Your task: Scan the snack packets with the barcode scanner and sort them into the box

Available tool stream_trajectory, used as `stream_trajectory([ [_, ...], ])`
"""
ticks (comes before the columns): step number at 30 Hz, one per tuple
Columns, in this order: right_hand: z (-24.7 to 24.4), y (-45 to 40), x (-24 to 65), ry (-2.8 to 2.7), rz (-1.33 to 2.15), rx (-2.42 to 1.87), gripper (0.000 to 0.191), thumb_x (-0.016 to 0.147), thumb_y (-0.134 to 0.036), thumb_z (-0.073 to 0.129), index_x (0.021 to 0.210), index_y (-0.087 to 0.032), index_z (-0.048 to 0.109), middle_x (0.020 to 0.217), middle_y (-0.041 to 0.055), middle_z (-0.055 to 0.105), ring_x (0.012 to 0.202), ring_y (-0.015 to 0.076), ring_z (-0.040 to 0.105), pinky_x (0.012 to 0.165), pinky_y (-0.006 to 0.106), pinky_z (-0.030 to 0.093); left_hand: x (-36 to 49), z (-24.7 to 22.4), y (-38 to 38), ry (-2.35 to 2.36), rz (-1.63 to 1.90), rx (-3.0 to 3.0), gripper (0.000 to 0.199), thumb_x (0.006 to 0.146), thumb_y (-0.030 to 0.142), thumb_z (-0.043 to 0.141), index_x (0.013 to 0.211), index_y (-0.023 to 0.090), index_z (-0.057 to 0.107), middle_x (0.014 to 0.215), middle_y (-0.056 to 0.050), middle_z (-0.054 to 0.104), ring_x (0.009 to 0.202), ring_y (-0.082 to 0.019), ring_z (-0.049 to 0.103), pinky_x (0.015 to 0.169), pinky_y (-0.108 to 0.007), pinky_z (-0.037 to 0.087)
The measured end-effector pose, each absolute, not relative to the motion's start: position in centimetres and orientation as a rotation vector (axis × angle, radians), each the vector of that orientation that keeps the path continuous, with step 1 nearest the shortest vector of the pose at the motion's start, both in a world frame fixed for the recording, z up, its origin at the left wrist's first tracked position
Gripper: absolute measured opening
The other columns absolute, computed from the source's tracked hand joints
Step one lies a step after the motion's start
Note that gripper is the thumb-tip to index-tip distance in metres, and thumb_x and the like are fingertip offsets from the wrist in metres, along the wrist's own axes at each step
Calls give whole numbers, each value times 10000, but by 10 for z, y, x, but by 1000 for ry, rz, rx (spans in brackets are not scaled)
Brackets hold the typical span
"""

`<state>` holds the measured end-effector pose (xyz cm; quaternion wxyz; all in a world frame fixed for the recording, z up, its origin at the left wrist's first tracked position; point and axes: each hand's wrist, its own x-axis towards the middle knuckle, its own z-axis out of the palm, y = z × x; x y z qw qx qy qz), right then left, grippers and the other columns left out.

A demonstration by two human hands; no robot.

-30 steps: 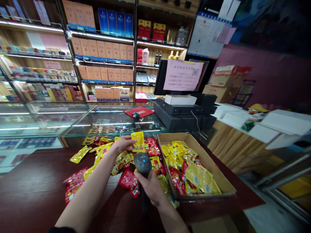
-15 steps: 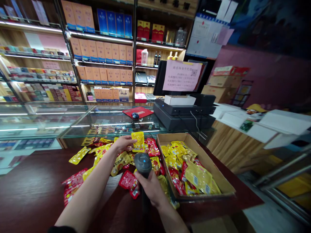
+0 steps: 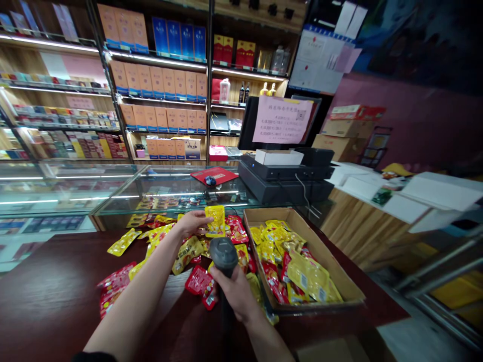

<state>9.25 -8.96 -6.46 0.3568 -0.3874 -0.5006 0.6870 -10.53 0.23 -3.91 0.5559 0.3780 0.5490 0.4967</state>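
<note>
My left hand (image 3: 193, 224) pinches a small yellow snack packet (image 3: 215, 221) by its left edge and holds it upright above the pile. My right hand (image 3: 236, 291) is wrapped around the handle of a black barcode scanner (image 3: 224, 255), whose head points at the packet. Beneath my hands, red packets (image 3: 201, 284) and yellow packets (image 3: 124, 242) lie scattered on the dark table (image 3: 45, 286). To the right of the scanner stands an open cardboard box (image 3: 339, 271) holding several yellow and red packets.
A glass display counter (image 3: 166, 181) runs behind the table, with a red mat and a mouse (image 3: 210, 180) on it. At the back right stands a monitor (image 3: 249, 120) above a black cash drawer (image 3: 287, 183). Shelves of boxed goods (image 3: 169, 85) line the wall.
The blue light on the scanner head, lit half a second ago, no longer shows. Both hands and the packet stay almost where they were.
</note>
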Motion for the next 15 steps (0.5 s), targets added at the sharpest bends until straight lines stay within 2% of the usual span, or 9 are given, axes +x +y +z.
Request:
stream_trajectory([
  [3, -60, -79, 101, -1242, 1640, -980, 232, 641, -333, 718, 774, -155, 650, 676, 11, 663, 569, 121, 568, 560, 230, 461, -103, -43, -1, 1311, 1138, 899, 411, 485, 353, 839, 784, 141, 653, 679, 1, 622, 506, -61, 520, 481, -190, 447],
  [5, -55, -66, 111, -1164, 1582, -989, 264, 610, -279, 738, 835, -164, 662, 797, 23, 690, 716, 155, 614, 657, 243, 484, -98, -46, -5, 1277, 1089, 901, 409, 503, 355, 833, 791, 140, 638, 666, 5, 608, 501, -61, 526, 475, -185, 445],
  [11, -38, -17, 151, -916, 1895, -952, 239, 584, -160, 702, 818, -158, 654, 876, 55, 687, 853, 191, 639, 737, 301, 525, -69, -42, -12, 1069, 965, 802, 345, 635, 318, 776, 869, 149, 587, 662, -1, 605, 513, -82, 561, 531, -216, 482],
  [15, -32, 3, 182, -843, 2062, -902, 151, 623, -126, 640, 773, -140, 628, 848, 68, 680, 878, 199, 653, 776, 346, 531, -44, -27, -3, 943, 886, 630, 350, 770, 463, 615, 915, 149, 559, 766, -58, 651, 652, -152, 638, 635, -278, 511],
])
